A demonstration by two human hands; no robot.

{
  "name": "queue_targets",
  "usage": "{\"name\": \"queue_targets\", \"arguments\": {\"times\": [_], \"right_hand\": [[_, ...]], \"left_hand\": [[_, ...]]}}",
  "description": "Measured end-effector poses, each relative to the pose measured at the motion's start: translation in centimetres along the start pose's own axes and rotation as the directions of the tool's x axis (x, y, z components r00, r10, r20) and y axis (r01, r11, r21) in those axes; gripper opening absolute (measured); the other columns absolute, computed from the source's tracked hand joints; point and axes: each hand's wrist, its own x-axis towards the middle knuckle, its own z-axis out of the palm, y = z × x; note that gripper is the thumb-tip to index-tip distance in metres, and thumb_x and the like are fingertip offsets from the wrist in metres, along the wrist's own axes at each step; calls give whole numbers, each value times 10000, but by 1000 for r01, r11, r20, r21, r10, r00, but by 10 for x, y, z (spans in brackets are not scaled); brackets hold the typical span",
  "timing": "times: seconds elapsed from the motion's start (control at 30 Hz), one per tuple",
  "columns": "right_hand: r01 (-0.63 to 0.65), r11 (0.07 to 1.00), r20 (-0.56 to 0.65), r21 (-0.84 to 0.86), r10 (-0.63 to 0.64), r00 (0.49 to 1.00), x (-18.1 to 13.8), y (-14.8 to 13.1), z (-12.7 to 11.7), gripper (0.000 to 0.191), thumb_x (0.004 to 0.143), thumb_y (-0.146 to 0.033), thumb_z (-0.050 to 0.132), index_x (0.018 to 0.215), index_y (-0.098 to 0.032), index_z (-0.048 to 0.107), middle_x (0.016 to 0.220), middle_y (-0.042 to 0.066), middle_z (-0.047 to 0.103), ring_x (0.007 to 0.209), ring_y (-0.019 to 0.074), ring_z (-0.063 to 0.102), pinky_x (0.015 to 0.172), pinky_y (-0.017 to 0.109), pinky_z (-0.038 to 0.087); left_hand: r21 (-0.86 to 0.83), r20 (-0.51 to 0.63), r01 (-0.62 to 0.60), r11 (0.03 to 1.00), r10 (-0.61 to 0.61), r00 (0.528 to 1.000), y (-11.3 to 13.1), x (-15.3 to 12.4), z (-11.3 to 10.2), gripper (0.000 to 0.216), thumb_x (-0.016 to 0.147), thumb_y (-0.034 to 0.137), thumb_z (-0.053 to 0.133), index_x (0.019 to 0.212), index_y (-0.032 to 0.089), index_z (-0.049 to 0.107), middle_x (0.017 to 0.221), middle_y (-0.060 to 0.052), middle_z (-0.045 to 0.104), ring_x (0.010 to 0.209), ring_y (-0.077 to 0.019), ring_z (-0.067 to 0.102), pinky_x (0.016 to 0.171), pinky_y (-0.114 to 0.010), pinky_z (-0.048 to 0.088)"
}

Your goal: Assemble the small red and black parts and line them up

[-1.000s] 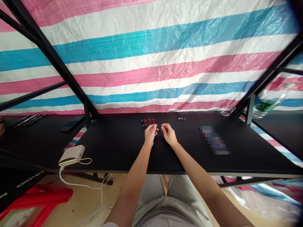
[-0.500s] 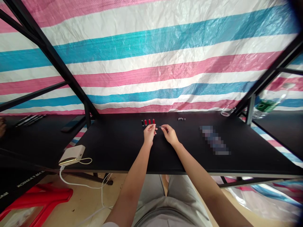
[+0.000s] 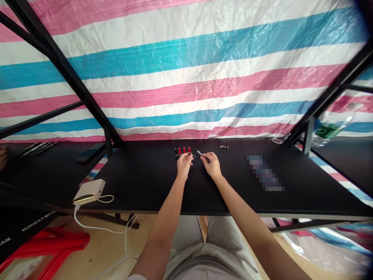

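Observation:
My left hand [image 3: 183,166] is closed, pinching a small black tube-like piece [image 3: 194,155] between thumb and fingertips. Facing it, my right hand [image 3: 211,165] grips a small slim silvery piece [image 3: 199,153] that points up and to the left. A narrow gap separates the two pieces. Just beyond my left hand stands a short row: one small black cylinder [image 3: 176,152] and three red cylinders [image 3: 184,150]. Several tiny silvery pieces [image 3: 223,147] lie in a row behind and to the right of my right hand.
On the black table [image 3: 140,179] sit a white box [image 3: 91,189] with a cable at front left, a pixelated flat item [image 3: 264,173] at right, and a clear cup [image 3: 281,137] at the back. Black posts [image 3: 107,136] flank it. Another person's hand [image 3: 2,157] shows far left.
The silvery piece in my right hand has come away from the black piece and tilted upward. My right hand has shifted slightly right; my left has barely moved.

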Motion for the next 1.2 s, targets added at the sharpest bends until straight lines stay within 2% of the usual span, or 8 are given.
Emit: {"name": "queue_targets", "arguments": {"times": [0.1,0.2,0.3,0.5,0.6,0.67,0.87,1.2], "right_hand": [[53,994,44,92,-57,997,0,-4,-1,276,840,-372,465,964,-204,646,851,63,575,782,172,539,708,310,468],[82,989,126,120,-97,987,-1,-5,-1,259,845,-351,456,954,-203,639,793,49,575,733,163,530,686,301,465],[125,986,189,114,-145,971,0,-4,-2,255,843,-336,449,949,-195,633,759,44,583,709,162,527,696,304,457],[154,986,317,58,-164,934,12,-1,-5,197,799,-327,496,867,-207,636,747,28,616,660,149,543,665,287,445],[100,995,332,17,-100,938,25,3,-6,158,772,-328,533,821,-212,630,702,4,626,614,134,550,615,255,426],[-4,1000,307,-12,8,952,37,9,-5,149,760,-335,548,788,-211,624,673,-5,628,592,128,554,583,237,413],[-268,948,113,-172,289,950,67,38,3,135,752,-311,551,772,-198,623,731,15,658,680,147,592,612,233,402],[-317,917,104,-244,349,931,87,49,17,137,767,-321,547,788,-209,621,776,17,657,707,150,581,598,229,376]], "left_hand": [[63,138,-42,997,33,990,0,-4,2,336,674,390,651,895,142,601,709,-41,617,493,-72,510,456,-193,383],[83,201,-98,992,80,976,-2,-6,2,315,742,431,570,874,146,594,709,-39,609,470,-62,487,450,-192,381],[119,223,-126,985,98,970,-4,-5,0,307,759,444,544,829,150,593,676,-23,585,446,-55,466,455,-195,377],[101,207,-79,992,57,977,-4,-5,2,264,742,429,569,810,175,549,604,19,523,433,-58,431,422,-183,332],[108,153,-78,991,61,986,-4,-5,3,236,745,405,572,810,182,531,598,22,527,437,-59,434,441,-181,332],[150,131,-99,984,79,988,-5,-5,4,203,750,376,569,802,183,536,602,18,532,466,-66,462,481,-185,356],[308,184,-222,925,171,968,-8,-7,4,118,776,295,518,778,183,552,615,17,535,568,-90,525,577,-199,392],[442,210,-257,859,180,961,-8,-5,4,139,806,276,456,834,171,542,608,25,520,548,-82,507,565,-197,396]]}}
